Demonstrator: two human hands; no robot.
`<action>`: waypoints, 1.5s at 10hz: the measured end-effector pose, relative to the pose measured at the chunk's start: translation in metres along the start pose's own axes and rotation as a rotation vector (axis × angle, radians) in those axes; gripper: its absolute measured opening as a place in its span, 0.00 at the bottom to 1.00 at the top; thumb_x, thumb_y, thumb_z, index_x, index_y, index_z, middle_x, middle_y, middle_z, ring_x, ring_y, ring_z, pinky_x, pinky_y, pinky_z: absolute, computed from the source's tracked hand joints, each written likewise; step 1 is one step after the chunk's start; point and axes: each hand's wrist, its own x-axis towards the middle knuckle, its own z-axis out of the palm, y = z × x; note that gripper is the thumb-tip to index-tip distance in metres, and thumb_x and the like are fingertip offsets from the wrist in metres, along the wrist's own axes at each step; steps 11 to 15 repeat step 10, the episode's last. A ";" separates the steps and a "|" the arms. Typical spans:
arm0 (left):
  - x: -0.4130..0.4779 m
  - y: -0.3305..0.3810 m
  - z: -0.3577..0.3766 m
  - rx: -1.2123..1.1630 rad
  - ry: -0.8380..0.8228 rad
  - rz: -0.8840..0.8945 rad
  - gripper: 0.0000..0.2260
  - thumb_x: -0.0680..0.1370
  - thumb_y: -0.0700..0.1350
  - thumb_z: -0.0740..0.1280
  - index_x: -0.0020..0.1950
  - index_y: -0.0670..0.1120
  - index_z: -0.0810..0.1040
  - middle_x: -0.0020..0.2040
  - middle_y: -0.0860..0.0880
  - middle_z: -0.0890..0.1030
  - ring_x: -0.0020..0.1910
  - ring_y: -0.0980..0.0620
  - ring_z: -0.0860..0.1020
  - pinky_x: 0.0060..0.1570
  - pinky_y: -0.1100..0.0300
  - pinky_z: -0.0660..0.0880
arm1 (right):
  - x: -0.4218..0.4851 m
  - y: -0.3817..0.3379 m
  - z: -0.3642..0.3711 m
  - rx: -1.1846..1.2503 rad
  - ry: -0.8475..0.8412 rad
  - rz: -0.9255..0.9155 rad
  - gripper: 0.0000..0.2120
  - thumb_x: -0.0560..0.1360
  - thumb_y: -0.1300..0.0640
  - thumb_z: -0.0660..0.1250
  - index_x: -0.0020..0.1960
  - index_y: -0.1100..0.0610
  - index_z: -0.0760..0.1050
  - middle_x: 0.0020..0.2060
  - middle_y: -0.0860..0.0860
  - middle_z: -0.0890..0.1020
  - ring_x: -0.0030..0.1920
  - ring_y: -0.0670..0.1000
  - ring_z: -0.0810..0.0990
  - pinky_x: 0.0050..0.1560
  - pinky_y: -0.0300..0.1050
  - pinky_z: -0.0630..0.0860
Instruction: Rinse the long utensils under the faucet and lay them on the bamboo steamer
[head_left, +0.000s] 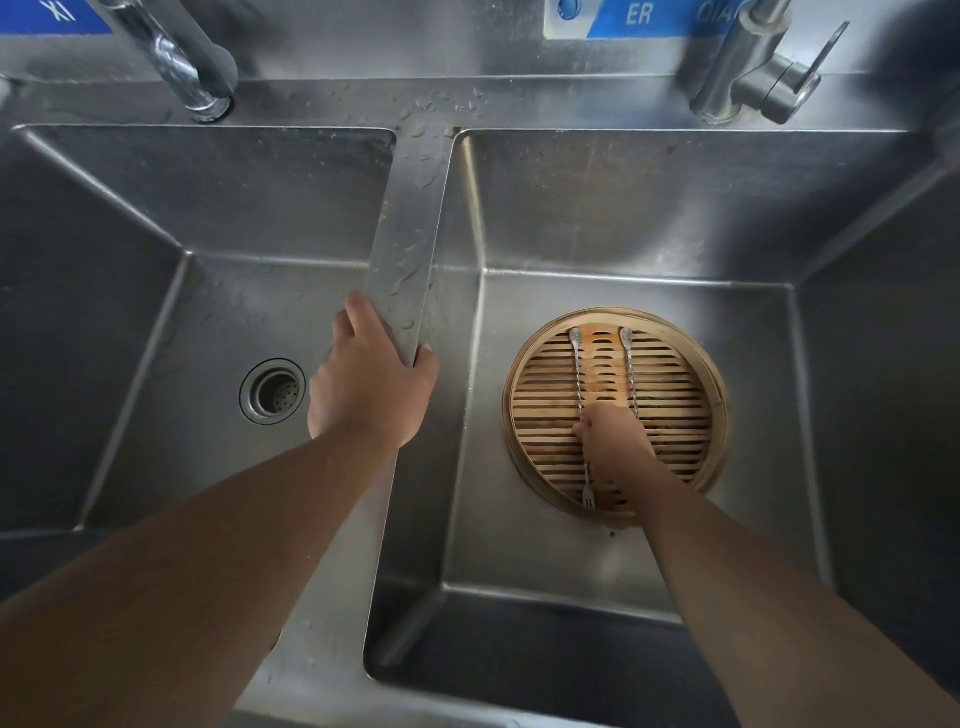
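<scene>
Here, nearest my view, two bare forearms reach forward from the bottom edge, one toward each side of a steel double sink. The right hand (615, 439) is down in the right basin (779, 519), knuckles up over the near half of the bamboo steamer (719, 395), which sits flat on the basin floor. Its fingers are curled tight on the shaft of the fork-ended utensil (579, 374), pinching it at the thumb side of the hand. That utensil lies on the slats, running from near to far, with its small fork tip showing just behind the hand and its far end by the steamer's far rim. The second utensil (629, 364) lies beside it and roughly parallel, also on the slats. Its near part goes under the hand, so I cannot tell whether the fingers hold it too. The left hand (371, 384) is higher, on the wet divider (405, 249) between the basins, fingers laid over the left side and thumb hooked over the right edge, grasping it. In the left basin floor, just left of that hand, I see the round drain (272, 391). Farther back, water drops lie on the sink's rear ledge, where a chrome faucet (176, 57) stands at left and a lever faucet (748, 67) at right. Blue signs (639, 15) are on the back wall, lettering cut off.
</scene>
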 end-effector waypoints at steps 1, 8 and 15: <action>0.000 -0.001 0.000 0.007 0.002 0.002 0.23 0.75 0.57 0.65 0.62 0.48 0.60 0.58 0.47 0.73 0.45 0.37 0.79 0.42 0.48 0.72 | 0.001 0.000 -0.001 -0.007 -0.010 0.005 0.11 0.81 0.52 0.61 0.48 0.56 0.77 0.43 0.56 0.82 0.43 0.56 0.82 0.49 0.55 0.83; 0.002 -0.004 -0.003 -0.022 -0.032 0.034 0.29 0.76 0.59 0.63 0.68 0.43 0.60 0.62 0.43 0.73 0.51 0.36 0.79 0.40 0.48 0.72 | -0.077 -0.030 -0.041 0.092 0.137 0.016 0.08 0.78 0.51 0.61 0.47 0.55 0.72 0.39 0.52 0.80 0.36 0.51 0.78 0.32 0.44 0.70; -0.024 -0.039 -0.052 -0.114 -0.397 0.144 0.27 0.80 0.54 0.61 0.75 0.43 0.59 0.67 0.39 0.72 0.60 0.37 0.76 0.56 0.46 0.75 | -0.183 -0.091 -0.090 0.072 0.126 -0.158 0.09 0.79 0.48 0.60 0.52 0.52 0.75 0.44 0.51 0.81 0.42 0.49 0.79 0.35 0.42 0.72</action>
